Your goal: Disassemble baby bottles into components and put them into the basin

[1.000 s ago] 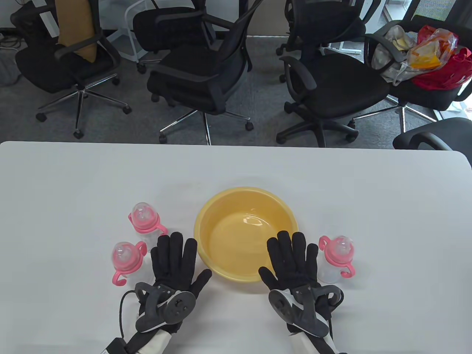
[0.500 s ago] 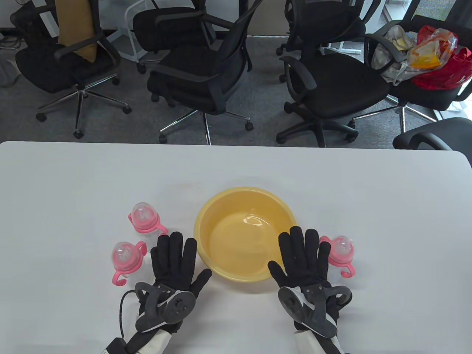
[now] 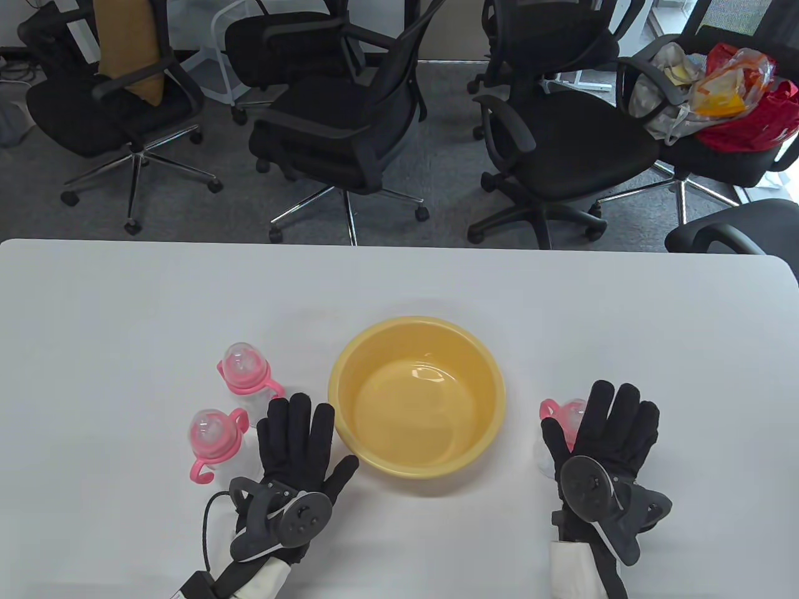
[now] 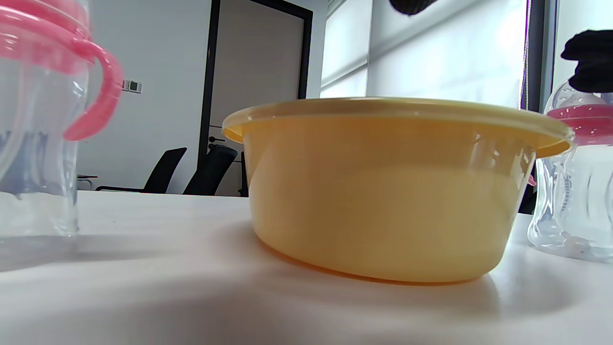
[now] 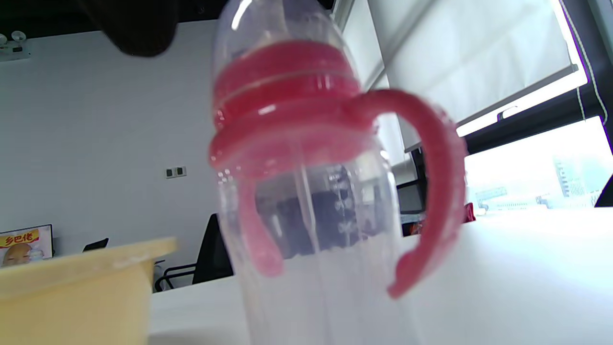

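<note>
A yellow basin (image 3: 418, 396) stands empty mid-table. Two clear baby bottles with pink collars and handles stand left of it, one farther back (image 3: 245, 369) and one nearer (image 3: 212, 440). A third bottle (image 3: 560, 419) stands right of the basin. My right hand (image 3: 608, 430) hovers over that third bottle with straight, spread fingers, covering most of it. The right wrist view has this bottle (image 5: 311, 191) upright and close. My left hand (image 3: 298, 440) lies flat on the table between the nearer left bottle and the basin, fingers straight.
Black office chairs (image 3: 349, 118) stand on the floor beyond the table's far edge. One chair at the back right holds bags (image 3: 730, 93). The white table (image 3: 125, 299) stretches bare behind the basin.
My right hand has moved to the right, from the basin's near right rim to above the right bottle. The left hand has stayed still.
</note>
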A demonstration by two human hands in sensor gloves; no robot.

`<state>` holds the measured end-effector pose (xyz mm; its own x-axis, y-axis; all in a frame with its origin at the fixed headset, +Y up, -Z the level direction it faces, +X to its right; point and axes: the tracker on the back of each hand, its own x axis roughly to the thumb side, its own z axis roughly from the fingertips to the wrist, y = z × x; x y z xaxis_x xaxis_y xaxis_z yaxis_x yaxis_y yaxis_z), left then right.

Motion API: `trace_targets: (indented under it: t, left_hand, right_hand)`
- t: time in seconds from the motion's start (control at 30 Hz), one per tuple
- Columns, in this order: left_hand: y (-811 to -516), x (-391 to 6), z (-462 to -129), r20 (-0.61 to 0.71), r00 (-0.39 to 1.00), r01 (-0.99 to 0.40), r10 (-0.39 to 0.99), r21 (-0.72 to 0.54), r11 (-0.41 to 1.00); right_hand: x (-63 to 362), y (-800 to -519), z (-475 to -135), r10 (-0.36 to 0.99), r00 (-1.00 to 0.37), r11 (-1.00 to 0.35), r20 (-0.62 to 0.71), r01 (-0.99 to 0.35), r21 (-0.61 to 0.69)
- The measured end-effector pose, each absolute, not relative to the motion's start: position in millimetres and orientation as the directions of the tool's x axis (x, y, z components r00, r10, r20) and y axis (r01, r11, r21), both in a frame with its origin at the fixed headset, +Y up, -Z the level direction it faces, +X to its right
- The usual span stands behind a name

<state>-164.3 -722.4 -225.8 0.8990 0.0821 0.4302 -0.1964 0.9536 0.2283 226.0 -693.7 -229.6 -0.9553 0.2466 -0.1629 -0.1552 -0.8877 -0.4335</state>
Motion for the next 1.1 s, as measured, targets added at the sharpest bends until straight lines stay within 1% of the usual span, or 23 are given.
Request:
trace_targets:
  t: [0.1, 0.2, 0.33, 0.4, 0.47, 0.57, 0.73, 0.87, 1.0, 1.1]
  left_hand:
    - [-722, -164, -226, 0.433, 0.897, -0.2, 0.084, 0.23, 0.952]
    - [-723, -164, -226, 0.441, 0.893, -0.208, 0.088, 0.232, 0.95]
    - [-722, -159, -228, 0.461, 0.881, -0.232, 0.107, 0.224, 0.946]
    - [-720, -156, -228, 0.473, 0.872, -0.255, 0.125, 0.221, 0.942]
    - [-716, -151, -228, 0.488, 0.86, -0.284, 0.149, 0.215, 0.934]
    - [-703, -141, -229, 0.516, 0.832, -0.354, 0.202, 0.215, 0.91]
    - [-672, -119, -229, 0.586, 0.744, -0.514, 0.322, 0.194, 0.835]
    - [-650, -100, -224, 0.66, 0.616, -0.659, 0.429, 0.134, 0.74]
    - [-636, -86, -215, 0.723, 0.49, -0.743, 0.486, 0.055, 0.667]
    - [-629, -78, -207, 0.77, 0.416, -0.761, 0.483, 0.005, 0.648]
  right_hand:
    - [230, -703, -235, 0.288, -0.946, -0.894, -0.146, -0.211, -0.396]
    - [230, -709, -238, 0.356, -0.926, -0.868, -0.125, -0.278, -0.412]
    - [228, -707, -237, 0.308, -0.945, -0.858, -0.115, -0.224, -0.462]
    - [227, -704, -235, 0.31, -0.945, -0.851, -0.106, -0.226, -0.474]
    - [226, -697, -232, 0.308, -0.947, -0.837, -0.087, -0.227, -0.497]
    - [219, -680, -223, 0.28, -0.959, -0.808, -0.049, -0.207, -0.551]
    - [197, -656, -206, 0.182, -0.983, -0.765, 0.002, -0.143, -0.628]
    - [173, -646, -195, 0.123, -0.99, -0.73, 0.075, -0.141, -0.669]
    - [152, -641, -189, 0.047, -0.991, -0.711, 0.127, -0.123, -0.693]
    - [138, -642, -187, 0.014, -0.98, -0.713, 0.197, -0.147, -0.685]
